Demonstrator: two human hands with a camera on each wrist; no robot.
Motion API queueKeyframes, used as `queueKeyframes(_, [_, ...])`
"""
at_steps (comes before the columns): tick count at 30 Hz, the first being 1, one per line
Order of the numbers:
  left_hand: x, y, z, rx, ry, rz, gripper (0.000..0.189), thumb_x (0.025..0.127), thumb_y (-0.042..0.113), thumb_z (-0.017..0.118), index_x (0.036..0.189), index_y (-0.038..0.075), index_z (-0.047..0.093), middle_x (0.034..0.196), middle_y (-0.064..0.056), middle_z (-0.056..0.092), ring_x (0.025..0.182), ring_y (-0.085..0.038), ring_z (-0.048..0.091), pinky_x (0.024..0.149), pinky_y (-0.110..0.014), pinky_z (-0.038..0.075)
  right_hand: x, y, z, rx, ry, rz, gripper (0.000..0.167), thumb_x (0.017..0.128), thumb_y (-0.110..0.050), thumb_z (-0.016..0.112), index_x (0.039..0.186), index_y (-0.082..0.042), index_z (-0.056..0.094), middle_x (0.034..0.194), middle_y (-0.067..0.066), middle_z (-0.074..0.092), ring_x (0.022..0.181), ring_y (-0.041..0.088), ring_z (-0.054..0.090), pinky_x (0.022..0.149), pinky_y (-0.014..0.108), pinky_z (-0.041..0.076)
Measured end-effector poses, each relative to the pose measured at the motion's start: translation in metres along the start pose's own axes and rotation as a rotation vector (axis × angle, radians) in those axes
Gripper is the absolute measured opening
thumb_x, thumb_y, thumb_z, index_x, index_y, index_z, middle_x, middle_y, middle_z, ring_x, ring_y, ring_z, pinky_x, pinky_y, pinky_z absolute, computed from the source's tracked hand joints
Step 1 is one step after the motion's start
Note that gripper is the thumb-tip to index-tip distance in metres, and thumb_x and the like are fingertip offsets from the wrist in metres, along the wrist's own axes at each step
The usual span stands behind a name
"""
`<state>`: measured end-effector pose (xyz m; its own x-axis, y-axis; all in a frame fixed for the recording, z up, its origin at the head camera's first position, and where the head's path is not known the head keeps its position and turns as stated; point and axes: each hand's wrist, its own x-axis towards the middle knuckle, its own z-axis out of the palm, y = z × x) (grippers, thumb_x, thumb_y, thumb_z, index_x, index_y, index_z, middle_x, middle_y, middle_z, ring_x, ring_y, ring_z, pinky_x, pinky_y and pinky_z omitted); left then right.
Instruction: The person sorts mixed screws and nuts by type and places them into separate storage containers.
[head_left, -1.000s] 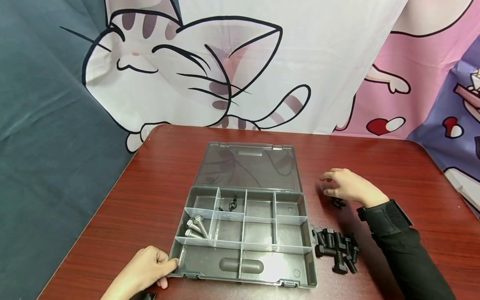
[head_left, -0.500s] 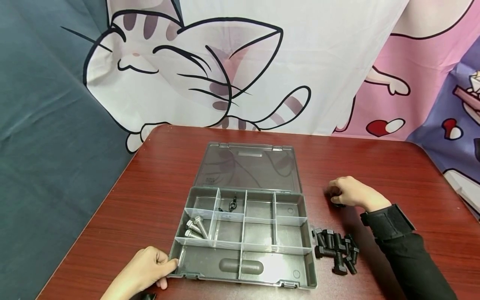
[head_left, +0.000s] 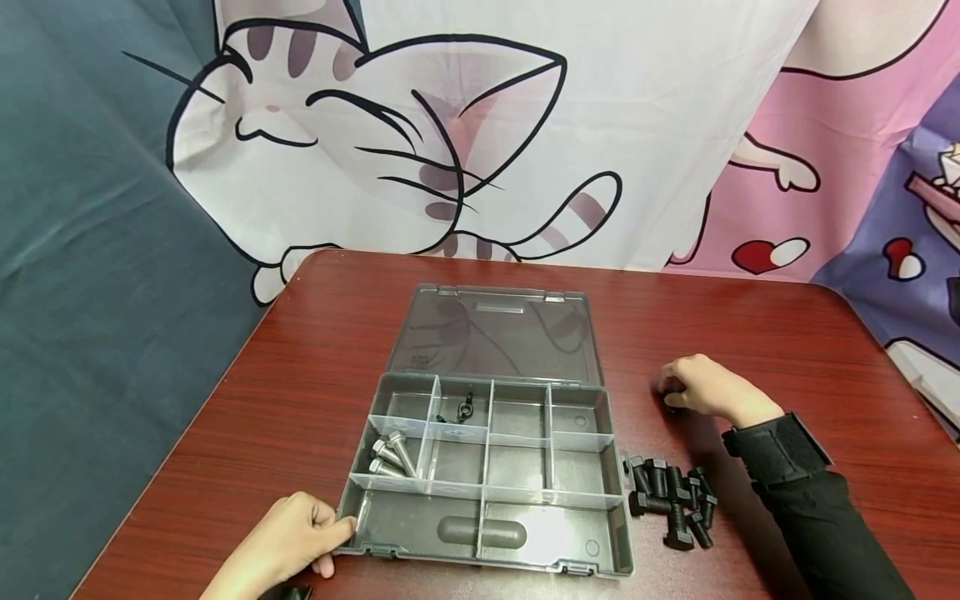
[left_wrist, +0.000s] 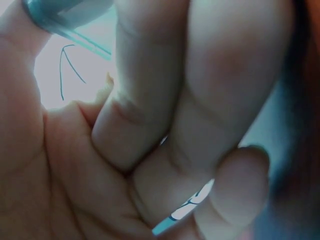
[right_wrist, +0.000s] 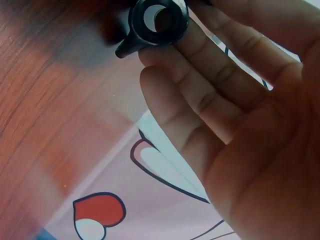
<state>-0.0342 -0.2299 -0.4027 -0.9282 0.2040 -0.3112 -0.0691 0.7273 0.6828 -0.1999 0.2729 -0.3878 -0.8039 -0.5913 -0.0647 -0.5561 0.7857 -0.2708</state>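
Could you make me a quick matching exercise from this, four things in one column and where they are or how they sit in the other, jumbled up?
1. silver bolts
2. black bolts
3. lid
4. left hand

A. swung open at the far side
B. gripping the near left corner of the box
C. heaped on the table, to the right of the box
D. inside the box, in its middle row

Pairs: 1-D, 2-C, 3-A, 4-B

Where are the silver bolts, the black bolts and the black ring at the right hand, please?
Silver bolts (head_left: pixel 405 456), head view: shank of the rightmost one.
Black bolts (head_left: pixel 677 520), head view: shank of one near the front.
Black ring (right_wrist: pixel 156 39), right wrist view: the band, below its hole.
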Motion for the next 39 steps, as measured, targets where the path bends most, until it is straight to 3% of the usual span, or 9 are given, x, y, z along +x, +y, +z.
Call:
queueKeyframes(23, [0.000, 0.001, 0.002, 0.005, 0.021, 0.005, 0.038, 0.081, 0.026, 0.063, 0.049, 0.009, 0.053, 0.040, 0.005, 0.052, 0.043, -0.011, 0.052, 0.043, -0.023, 0.036, 0.002, -0.002, -0.006, -0.005, 0.085, -0.069, 0.016, 0.074, 0.002, 0.070, 0.074, -0.009, 0.060, 0.068, -0.006, 0.049, 0.060, 0.009, 0.043, 0.053, 0.029, 0.038])
queueKeyframes(39, [0.000, 0.000, 0.001, 0.011, 0.024, 0.006, 0.039, 0.082, 0.028, 0.063, 0.049, 0.009, 0.053, 0.040, 0.005, 0.052, 0.043, -0.011, 0.052, 0.045, -0.023, 0.037, 0.015, -0.016, -0.018, 0.017, 0.127, -0.125, 0.014, 0.076, 0.003, 0.068, 0.075, -0.009, 0.061, 0.072, -0.006, 0.052, 0.064, 0.010, 0.049, 0.057, 0.031, 0.042])
